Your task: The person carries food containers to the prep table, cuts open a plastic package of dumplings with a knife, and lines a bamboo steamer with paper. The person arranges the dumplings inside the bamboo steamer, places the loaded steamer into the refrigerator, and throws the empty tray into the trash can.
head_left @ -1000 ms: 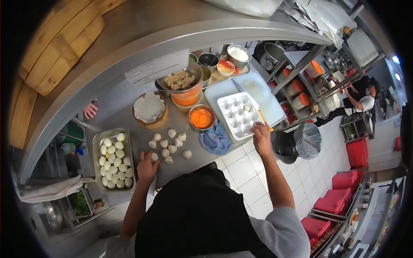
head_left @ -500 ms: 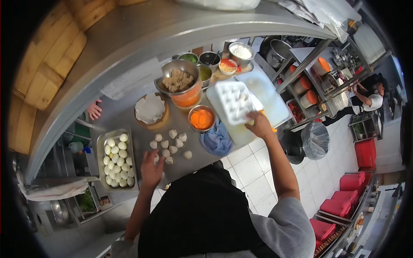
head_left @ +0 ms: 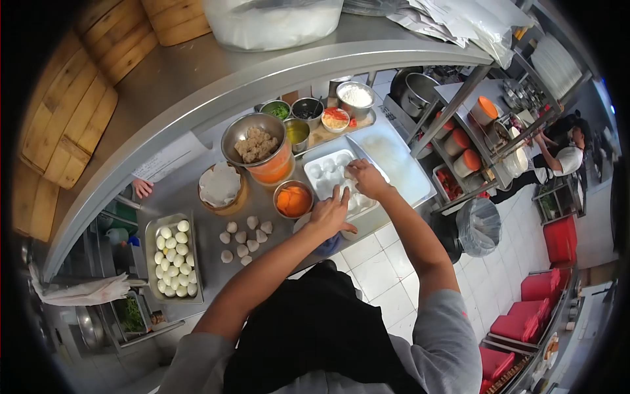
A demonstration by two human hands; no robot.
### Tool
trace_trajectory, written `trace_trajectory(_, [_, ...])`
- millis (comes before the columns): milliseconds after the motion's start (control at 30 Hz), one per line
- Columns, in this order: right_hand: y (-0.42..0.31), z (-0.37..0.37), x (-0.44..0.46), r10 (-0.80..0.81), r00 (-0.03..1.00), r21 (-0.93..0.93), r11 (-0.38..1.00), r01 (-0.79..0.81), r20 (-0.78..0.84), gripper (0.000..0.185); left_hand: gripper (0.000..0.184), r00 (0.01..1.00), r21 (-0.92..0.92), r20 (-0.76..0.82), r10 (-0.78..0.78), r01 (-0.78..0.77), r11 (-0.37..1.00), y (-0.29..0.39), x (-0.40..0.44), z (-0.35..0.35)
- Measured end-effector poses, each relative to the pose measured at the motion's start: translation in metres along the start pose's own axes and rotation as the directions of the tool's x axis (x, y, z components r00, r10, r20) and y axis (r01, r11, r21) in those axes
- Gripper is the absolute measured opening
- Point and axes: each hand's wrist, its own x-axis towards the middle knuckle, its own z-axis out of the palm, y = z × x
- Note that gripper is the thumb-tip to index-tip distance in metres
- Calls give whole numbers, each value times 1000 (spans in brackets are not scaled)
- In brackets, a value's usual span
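Observation:
A white plastic tray with round hollows (head_left: 317, 172) lies flat on the pale cutting board (head_left: 410, 172). My right hand (head_left: 367, 180) reaches over its right side, fingers bunched and pointing into the hollows; whatever is in them is hidden. At the tray's near left edge is my left hand (head_left: 330, 215), its fingers apart and the index fingertip at the rim. Under that hand, a blue cloth (head_left: 328, 246) is partly covered. Several small whitish dough pieces (head_left: 241, 237) sit on the steel counter to the left. Close by stands a bowl of orange slices (head_left: 293, 199).
A metal pan of peeled eggs (head_left: 172, 262) stands at left. A paper-lined round steamer (head_left: 220, 186) and a bowl of brown filling (head_left: 256, 142) are behind. Bowls of ingredients, including white powder (head_left: 356, 96), line the back. Another person's hand (head_left: 142, 188) rests beyond the counter's far left.
The tray, held tilted by my right hand before, now lies on the board, and that hand is over it. My left hand has moved right from the dough pieces to the tray.

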Motion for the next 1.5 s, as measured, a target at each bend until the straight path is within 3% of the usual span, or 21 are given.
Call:
trace_trajectory(167, [15,6,0,-33,989,-12,999,35,143,40,99,993,225,79,-85,65,972,-14,19,43])
trace_trajectory(333, [20,5,-4,-27,995,69,997,20,99,37,95,998,196,-3,-66,65,978,-26,26,62])
trace_trajectory(400, [30,11,1,-1,985,-17,1000,4,173,39,93,997,248,-9,-82,82,965,-31,29,77])
trace_trajectory(467, [25,-5,12,42,961,191,977,-98,274,37,94,997,258,-6,-83,81,963,-26,25,69])
trace_trajectory(567, [26,-18,15,124,965,267,946,-185,231,32,90,991,125,-100,-89,101,987,-23,6,53])
trace_trajectory(667, [20,-31,18,294,948,417,852,-317,120,21,67,964,-99,-249,-94,71,993,-25,-32,37])
trace_trajectory(700, [12,-36,18,394,906,612,683,-400,153,21,57,939,-169,-330,-99,44,985,-37,-52,42])
trace_trajectory(733, [-1,-41,18,483,850,763,462,-452,211,23,46,931,-275,-235,-280,212,938,-43,-83,22])
trace_trajectory(767, [-25,-49,20,460,842,802,368,-471,283,25,36,891,-359,-119,-439,374,855,-55,-120,-1])
trace_trajectory(800, [-55,-52,22,432,832,831,269,-487,348,28,27,860,-280,-159,-485,431,858,-86,-151,-4])
trace_trajectory(833, [-81,-47,25,365,829,820,233,-522,424,31,27,712,-278,-58,-700,662,696,-106,-173,-19])
trace_trajectory(867, [-103,-35,31,166,865,838,216,-501,474,33,30,674,-264,-136,-726,682,682,-132,-202,-18])
trace_trajectory(967, [-181,30,70,44,844,822,209,-530,534,34,35,657,-219,-211,-724,690,690,-178,-233,-16])
trace_trajectory(1033, [-218,84,111,-35,935,809,515,-286,352,30,41,711,-201,-190,-677,647,736,-205,-237,-4])
trace_trajectory(1100, [-248,118,158,-78,963,620,778,-104,258,31,39,731,-202,-220,-645,613,764,-212,-232,5])
trace_trajectory(1133, [-255,137,177,-68,968,619,779,-100,242,31,37,744,-209,-247,-620,584,784,-213,-228,7])
trace_trajectory(1200, [-262,180,207,-163,980,361,926,112,116,33,38,760,-234,-212,-615,571,787,-218,-224,10])
trace_trajectory(1333, [-244,283,235,-14,997,175,984,28,-77,44,41,757,-273,-185,-626,573,773,-225,-222,14])
trace_trajectory(1400, [-218,335,245,105,880,-149,988,-40,463,48,34,761,-267,-185,-622,571,777,-233,-226,17])
trace_trajectory(1433, [-218,321,242,124,878,-155,986,-58,462,48,36,780,-280,-170,-603,548,788,-243,-228,26])
trace_trajectory(1500, [-210,284,223,-112,989,-90,989,120,93,36,38,820,-296,-133,-556,503,812,-250,-234,33])
